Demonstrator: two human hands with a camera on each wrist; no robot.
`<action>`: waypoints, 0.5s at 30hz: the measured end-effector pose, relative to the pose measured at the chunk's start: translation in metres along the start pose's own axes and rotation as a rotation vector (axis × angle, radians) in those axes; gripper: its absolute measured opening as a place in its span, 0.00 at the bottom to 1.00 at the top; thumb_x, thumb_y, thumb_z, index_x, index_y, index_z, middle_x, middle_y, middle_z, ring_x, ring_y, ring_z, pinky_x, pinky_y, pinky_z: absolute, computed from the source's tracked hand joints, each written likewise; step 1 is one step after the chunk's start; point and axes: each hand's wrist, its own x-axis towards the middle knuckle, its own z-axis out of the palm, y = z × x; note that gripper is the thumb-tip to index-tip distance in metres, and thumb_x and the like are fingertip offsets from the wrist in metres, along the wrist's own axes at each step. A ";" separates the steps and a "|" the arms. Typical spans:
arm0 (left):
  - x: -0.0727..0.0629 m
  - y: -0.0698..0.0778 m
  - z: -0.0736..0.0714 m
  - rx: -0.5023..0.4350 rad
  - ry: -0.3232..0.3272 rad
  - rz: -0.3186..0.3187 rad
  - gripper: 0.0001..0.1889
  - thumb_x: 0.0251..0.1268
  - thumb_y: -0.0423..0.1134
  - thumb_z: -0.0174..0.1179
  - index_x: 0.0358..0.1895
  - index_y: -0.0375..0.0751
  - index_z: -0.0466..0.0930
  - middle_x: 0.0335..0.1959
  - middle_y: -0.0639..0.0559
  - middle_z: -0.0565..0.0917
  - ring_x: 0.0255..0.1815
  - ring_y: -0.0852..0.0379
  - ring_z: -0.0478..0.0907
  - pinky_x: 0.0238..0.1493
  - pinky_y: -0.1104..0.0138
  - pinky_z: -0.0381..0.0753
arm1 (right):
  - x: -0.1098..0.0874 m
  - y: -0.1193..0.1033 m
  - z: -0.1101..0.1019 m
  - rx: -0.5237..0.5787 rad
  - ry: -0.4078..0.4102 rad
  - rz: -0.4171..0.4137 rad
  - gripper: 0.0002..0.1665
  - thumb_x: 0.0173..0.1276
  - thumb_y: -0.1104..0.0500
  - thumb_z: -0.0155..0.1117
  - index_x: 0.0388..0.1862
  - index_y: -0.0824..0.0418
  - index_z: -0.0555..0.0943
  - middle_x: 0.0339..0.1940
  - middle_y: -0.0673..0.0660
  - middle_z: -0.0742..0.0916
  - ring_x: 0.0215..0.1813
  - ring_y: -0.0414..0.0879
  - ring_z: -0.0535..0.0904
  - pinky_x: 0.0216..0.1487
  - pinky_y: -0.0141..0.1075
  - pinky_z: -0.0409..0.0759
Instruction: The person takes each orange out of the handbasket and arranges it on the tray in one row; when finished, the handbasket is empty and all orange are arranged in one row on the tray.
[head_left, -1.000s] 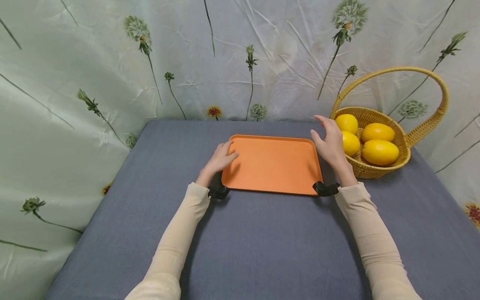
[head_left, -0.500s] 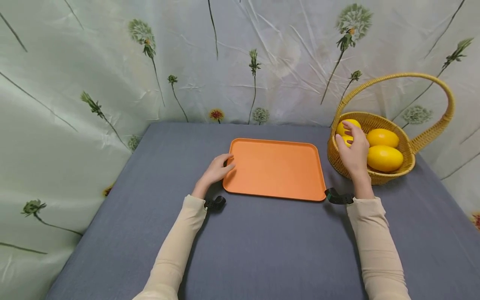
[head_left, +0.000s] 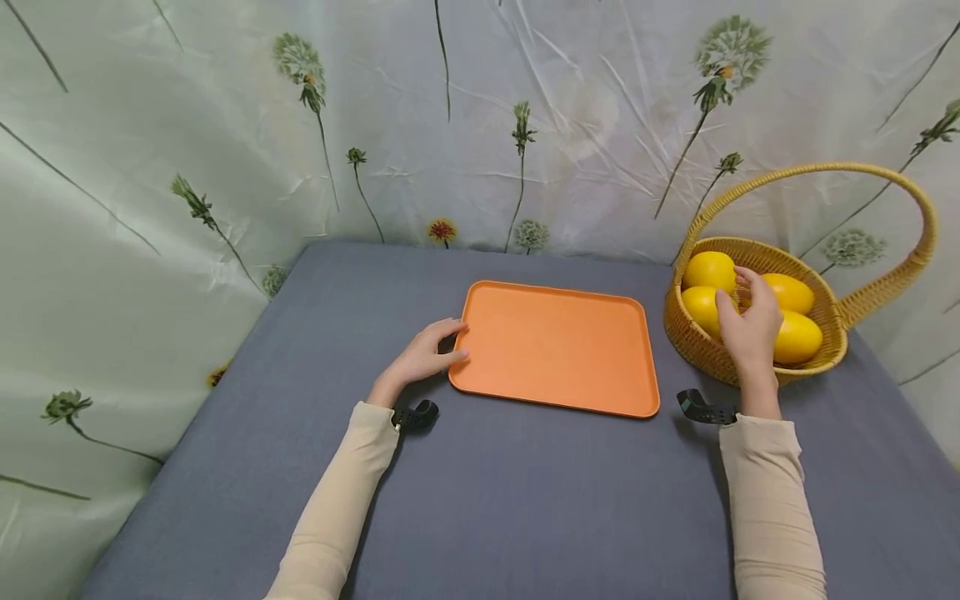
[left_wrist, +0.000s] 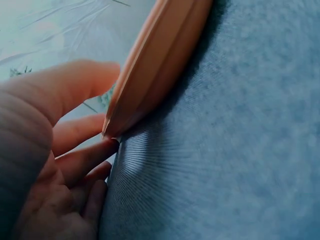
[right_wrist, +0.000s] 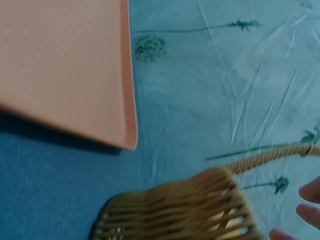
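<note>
Tray (head_left: pixel 555 350), apparently steadied by the left hand (head_left: pixel 423 354), fingers spread at its edge, lay near the basket (head_left: pixel 693 346), where the right hand (head_left: pixel 753 329), fingers parted, hung over fruit (head_left: pixel 709 272).

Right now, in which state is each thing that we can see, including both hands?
Orange tray: face up, nothing lying on it.
Basket: standing upright.
Four yellow fruits: lying in the basket.
Left hand: at the tray's left edge, fingers relaxed.
Right hand: over the basket, thumb and fingers apart; contact with fruit unclear.
Gray cloth: spread out beneath the tray and basket.
Floral curtain: hanging, creased.
</note>
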 end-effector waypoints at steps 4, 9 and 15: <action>-0.005 -0.001 0.001 0.015 -0.019 0.007 0.32 0.58 0.44 0.64 0.66 0.38 0.67 0.70 0.37 0.64 0.74 0.40 0.54 0.73 0.46 0.54 | -0.001 0.008 -0.005 -0.037 -0.043 0.060 0.28 0.68 0.58 0.49 0.66 0.63 0.67 0.63 0.68 0.74 0.63 0.61 0.68 0.63 0.49 0.64; -0.009 -0.003 0.000 0.032 -0.040 -0.008 0.36 0.51 0.48 0.69 0.66 0.44 0.68 0.72 0.40 0.62 0.75 0.42 0.53 0.73 0.46 0.54 | 0.002 0.014 -0.008 -0.061 -0.099 0.086 0.31 0.67 0.57 0.48 0.69 0.63 0.63 0.67 0.70 0.70 0.67 0.65 0.62 0.68 0.57 0.55; -0.008 -0.002 -0.001 0.031 -0.051 0.006 0.38 0.49 0.49 0.70 0.65 0.45 0.69 0.72 0.42 0.62 0.75 0.43 0.54 0.73 0.46 0.54 | 0.006 0.019 -0.011 -0.125 -0.179 0.107 0.35 0.68 0.54 0.46 0.72 0.66 0.57 0.69 0.72 0.65 0.70 0.68 0.57 0.67 0.61 0.54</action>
